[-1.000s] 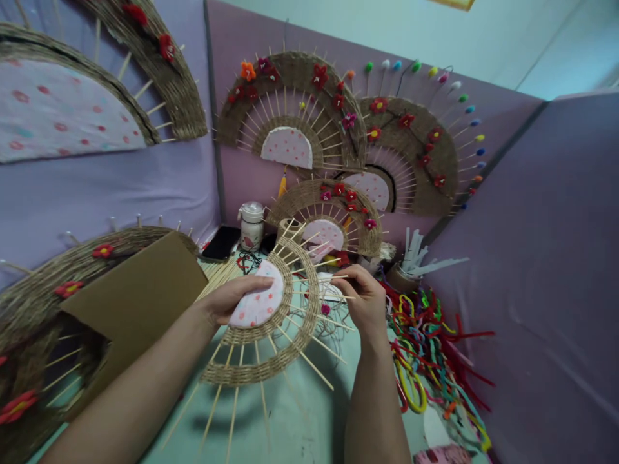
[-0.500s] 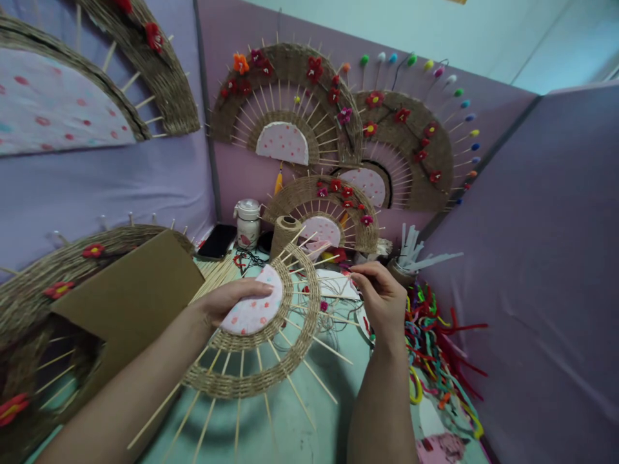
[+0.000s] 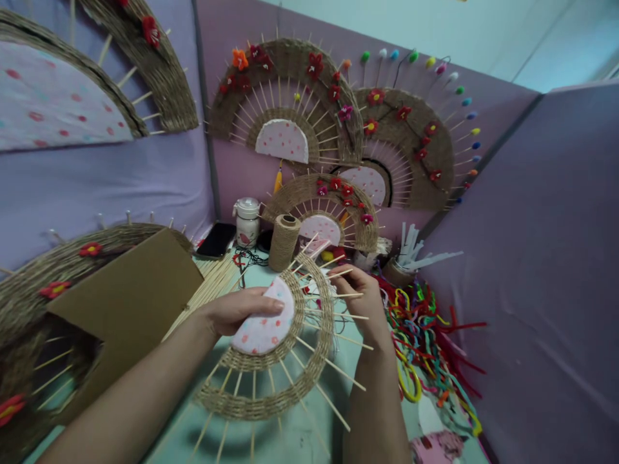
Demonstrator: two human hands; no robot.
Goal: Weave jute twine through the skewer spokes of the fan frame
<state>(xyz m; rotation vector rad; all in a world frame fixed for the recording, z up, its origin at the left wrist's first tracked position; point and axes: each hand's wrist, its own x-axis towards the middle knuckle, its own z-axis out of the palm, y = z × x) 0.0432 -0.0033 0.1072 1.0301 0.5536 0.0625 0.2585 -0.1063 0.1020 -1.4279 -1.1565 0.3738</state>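
My left hand (image 3: 249,309) grips a half-round fan (image 3: 319,361) by its centre, a white cloth panel with red and blue spots, the thumb lying on top. Two woven bands of brown twine run round the fan, and pale sticks spread out past the outer band. At the fan's upper right edge is my right hand (image 3: 360,299), its thumb and fingers pinched together among the stick ends. What those fingertips hold, if anything, is too small to make out.
Behind the fan stand a twine spool (image 3: 284,243), a lidded jar (image 3: 247,222) and a phone (image 3: 217,240). Coloured pipe cleaners (image 3: 420,335) heap at right. Cardboard (image 3: 130,303) leans at left beside loose sticks (image 3: 207,287). Finished fans (image 3: 314,96) hang on the partition.
The fan has shifted right and slightly down with my left hand, tilting a little. My right hand has moved left, close against the fan's sticks.
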